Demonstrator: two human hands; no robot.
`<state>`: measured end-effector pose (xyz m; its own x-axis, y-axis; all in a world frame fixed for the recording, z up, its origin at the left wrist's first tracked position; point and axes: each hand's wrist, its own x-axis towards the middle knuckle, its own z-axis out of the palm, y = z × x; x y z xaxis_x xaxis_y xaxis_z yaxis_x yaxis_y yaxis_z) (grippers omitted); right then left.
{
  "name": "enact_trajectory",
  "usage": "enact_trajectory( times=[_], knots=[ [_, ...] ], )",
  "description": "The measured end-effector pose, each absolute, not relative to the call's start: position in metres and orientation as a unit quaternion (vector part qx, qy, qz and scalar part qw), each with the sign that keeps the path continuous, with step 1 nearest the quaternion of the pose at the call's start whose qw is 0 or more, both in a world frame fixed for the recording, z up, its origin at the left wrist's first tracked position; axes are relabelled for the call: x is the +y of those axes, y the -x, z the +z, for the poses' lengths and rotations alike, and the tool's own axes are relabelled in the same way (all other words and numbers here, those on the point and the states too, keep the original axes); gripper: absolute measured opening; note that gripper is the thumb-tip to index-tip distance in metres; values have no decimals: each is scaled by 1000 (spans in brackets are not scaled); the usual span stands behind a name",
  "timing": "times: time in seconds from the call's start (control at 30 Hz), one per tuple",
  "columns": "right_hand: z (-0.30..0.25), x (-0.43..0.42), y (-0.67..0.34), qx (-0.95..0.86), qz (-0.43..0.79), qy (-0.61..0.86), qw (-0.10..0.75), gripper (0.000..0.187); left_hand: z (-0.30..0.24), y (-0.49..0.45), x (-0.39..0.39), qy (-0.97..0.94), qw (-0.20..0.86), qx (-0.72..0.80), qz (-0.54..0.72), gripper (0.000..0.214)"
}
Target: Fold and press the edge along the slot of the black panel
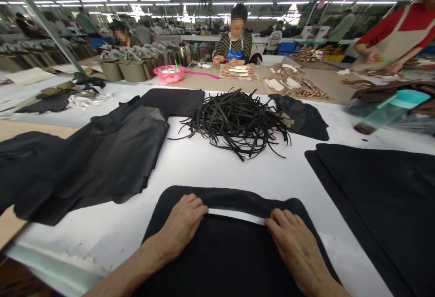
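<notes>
A black sheet of leather-like material (pixel 231 256) with rounded far corners lies directly before me. A narrow white strip (pixel 238 216) runs across it, between my two hands. My left hand (pixel 185 220) has its fingers bent and pressed together at the strip's left end, resting on the black sheet. At the right end, my right hand (pixel 288 229) is closed in the same way, its fingertips on the strip. The fingers hide both strip ends. Beyond the sheet, a tangled heap of thin black strips (pixel 238 118) lies on the white table surface (pixel 190 165).
Black sheets (pixel 112 152) are piled at left, and more black panels (pixel 380 197) lie at right. A teal-lidded bottle (pixel 390 111) lies tilted at right. Across the table are a pink basket (pixel 170 75), brown pieces (pixel 295 81) and a person in a striped top (pixel 220 45).
</notes>
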<state>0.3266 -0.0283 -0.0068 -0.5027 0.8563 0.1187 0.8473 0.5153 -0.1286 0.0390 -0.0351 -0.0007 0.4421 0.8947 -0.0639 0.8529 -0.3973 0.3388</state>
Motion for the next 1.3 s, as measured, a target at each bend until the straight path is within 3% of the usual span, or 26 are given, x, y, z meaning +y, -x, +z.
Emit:
enact_trajectory(
  times=[0.37, 0.57, 0.77, 0.93, 1.07, 1.2, 1.3],
  knots=[
    [-8, -36, -318, -851, -9, 516, 94, 22, -2, -22, -28, -813, 187, 543, 99, 7],
    [-9, -34, -325, -856, 5, 510, 87, 24, 2, -14, -27, -801, 194, 554, 121, 30],
    [-11, -35, -329, -859, 6, 507, 74, 22, -1, -10, -19, -791, 175, 581, 84, 33],
    [-12, -36, -334, -859, 11, 506, 76, 21, -3, -10, -17, -777, 174, 601, 71, 59],
    [-10, -37, -329, -873, 12, 479, 92, 18, 5, -14, -22, -746, 281, 592, 118, 61],
    [-8, -39, -315, -881, 6, 461, 110, 22, 13, -12, -18, -608, 467, 572, 292, 38],
    [-8, -38, -305, -877, 5, 467, 117, 21, 13, -8, -5, -551, 498, 565, 359, 24]
  ],
)
